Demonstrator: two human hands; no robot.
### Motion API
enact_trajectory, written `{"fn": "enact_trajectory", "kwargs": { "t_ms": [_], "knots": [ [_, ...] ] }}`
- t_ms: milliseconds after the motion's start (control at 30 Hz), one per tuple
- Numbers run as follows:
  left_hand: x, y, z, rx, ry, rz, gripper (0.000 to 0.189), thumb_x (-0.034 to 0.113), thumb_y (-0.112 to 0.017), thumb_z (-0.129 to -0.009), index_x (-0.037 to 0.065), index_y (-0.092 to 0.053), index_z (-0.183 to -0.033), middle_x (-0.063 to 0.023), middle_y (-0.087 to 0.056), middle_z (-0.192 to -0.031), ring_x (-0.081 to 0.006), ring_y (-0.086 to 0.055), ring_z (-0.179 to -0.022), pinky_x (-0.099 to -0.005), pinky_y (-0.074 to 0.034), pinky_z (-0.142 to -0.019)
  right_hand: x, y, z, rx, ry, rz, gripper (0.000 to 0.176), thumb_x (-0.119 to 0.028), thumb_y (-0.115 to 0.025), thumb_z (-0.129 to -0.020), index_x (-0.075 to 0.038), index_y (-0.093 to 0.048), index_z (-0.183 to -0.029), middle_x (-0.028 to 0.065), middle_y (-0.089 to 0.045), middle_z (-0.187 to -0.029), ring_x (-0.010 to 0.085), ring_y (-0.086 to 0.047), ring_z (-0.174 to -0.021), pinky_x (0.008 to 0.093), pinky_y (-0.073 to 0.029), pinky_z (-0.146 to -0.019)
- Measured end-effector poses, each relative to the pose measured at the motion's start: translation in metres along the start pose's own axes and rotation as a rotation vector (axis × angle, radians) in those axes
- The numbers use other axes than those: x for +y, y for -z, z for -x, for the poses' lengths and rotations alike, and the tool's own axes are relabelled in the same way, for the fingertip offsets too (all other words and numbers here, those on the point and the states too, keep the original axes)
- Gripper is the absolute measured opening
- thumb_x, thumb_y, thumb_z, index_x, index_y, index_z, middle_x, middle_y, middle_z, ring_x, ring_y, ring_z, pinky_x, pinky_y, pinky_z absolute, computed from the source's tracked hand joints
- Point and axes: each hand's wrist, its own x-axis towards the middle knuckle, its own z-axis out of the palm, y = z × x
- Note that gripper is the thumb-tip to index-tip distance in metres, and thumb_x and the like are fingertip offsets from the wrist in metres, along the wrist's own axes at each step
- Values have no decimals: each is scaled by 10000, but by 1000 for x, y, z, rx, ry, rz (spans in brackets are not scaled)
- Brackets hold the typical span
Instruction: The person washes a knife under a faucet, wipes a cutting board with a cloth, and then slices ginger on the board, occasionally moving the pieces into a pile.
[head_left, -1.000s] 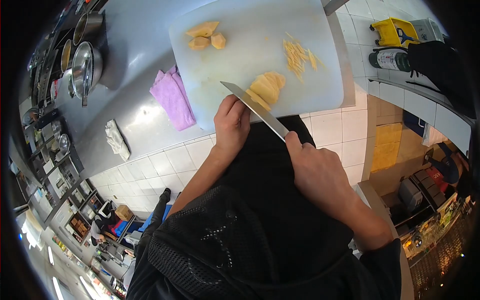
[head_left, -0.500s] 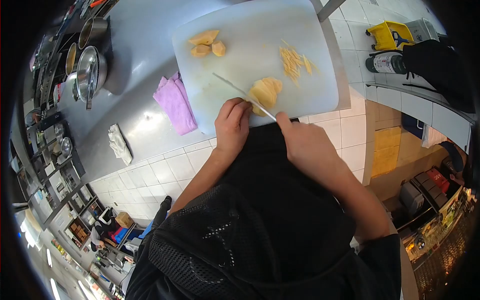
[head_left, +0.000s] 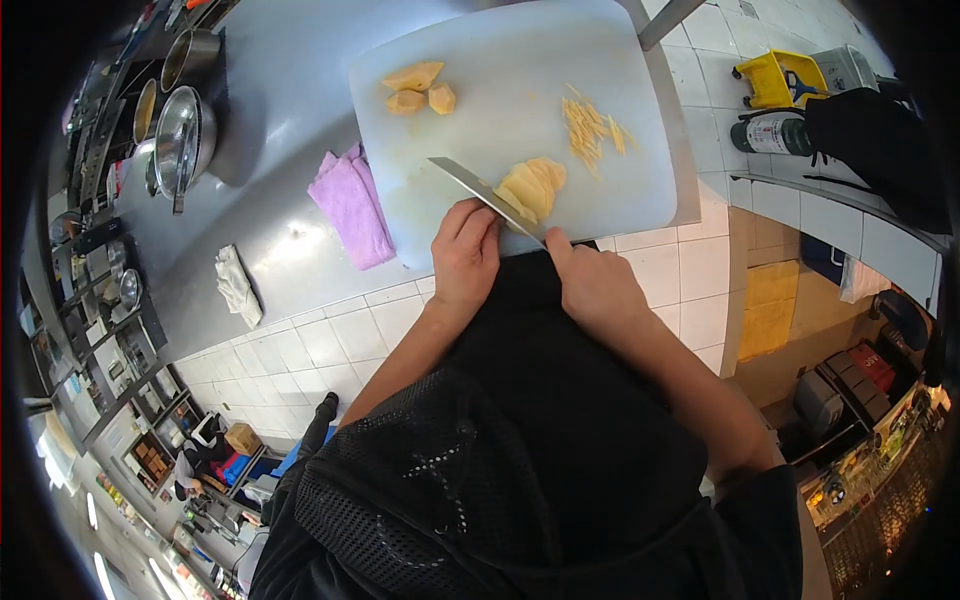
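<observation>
Taking the clock on the white cutting board (head_left: 480, 130), with twelve at its far edge, the stack of thin yellow slices (head_left: 532, 186) lies at about six o'clock, where the knife (head_left: 478, 189) angles along its near side with the tip towards ten. The right hand (head_left: 605, 290), at five, is closed round the handle; the left hand (head_left: 466, 258), at seven, has its fingers curled and bunched close beside the blade, and whether they pinch anything underneath I cannot tell. The step in hand looks like cutting slices into fine strips; the next move calls, I judge, for a steady hold, fingertips tucked back from the edge, and narrow, even spacing of the cuts. Counting up: one knife, one board, three uncut chunks (head_left: 441, 98) grouped at ten o'clock, one overlapping stack whose slices cannot be counted with certainty, and one loose pile of strips (head_left: 590, 130) at three, too tangled to number. On the metal counter (head_left: 290, 110) there are two cloths out towards eight: one folded purple cloth (head_left: 352, 212) touching or just beside the board, and one white cloth (head_left: 237, 287) farther off.
</observation>
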Motion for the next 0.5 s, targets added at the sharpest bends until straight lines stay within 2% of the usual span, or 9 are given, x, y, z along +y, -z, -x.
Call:
{"fn": "enact_trajectory", "kwargs": {
  "t_ms": [67, 133, 200, 333, 500],
  "knots": [
    [3, 0, 2, -8, 3, 15, 180, -102, -747, -880, -10, -728, -1033, -160, -708, -1068, -359, -707, -952, -419, -587, -830, 8, 5, -1, -50, -54, -103, 209, -83, -549, -997, -1, -545, -1189, 229, -724, -806, 438, -740, -757, 564, -586, -703],
    [3, -2, 3, -18, 96, 67, 172, -100, -745, -890, -8, -726, -1034, -158, -708, -1068, -354, -709, -952, -417, -587, -830, 16, 17, -2, -27, -20, -138, 221, -74, -561, -985, 0, -543, -1193, 233, -726, -812, 446, -735, -758, 568, -583, -707],
    [2, -1, 3, -21, 58, 33, 173, -100, -747, -890, -10, -726, -1036, -157, -709, -1070, -354, -712, -947, -415, -589, -825, 11, 26, 0, -12, 22, -187, 235, -66, -573, -974, 2, -540, -1196, 237, -728, -818, 454, -730, -758, 573, -579, -711],
    [5, -1, 1, 10, -2, 1, 189, -108, -753, -878, -17, -729, -1042, -158, -713, -1075, -358, -717, -939, -411, -593, -816, -18, 52, 23, 4, 79, -65, 254, -58, -595, -960, 21, -548, -1197, 208, -708, -764, 408, -736, -709, 525, -586, -653],
    [2, -2, 7, 13, 39, -9, 204, -113, -758, -861, -24, -733, -1044, -162, -716, -1079, -362, -720, -951, -416, -593, -822, -35, 64, 43, -29, 69, 13, 237, -55, -589, -967, 37, -550, -1182, 169, -681, -710, 345, -736, -642, 450, -588, -572]
  ]
}}
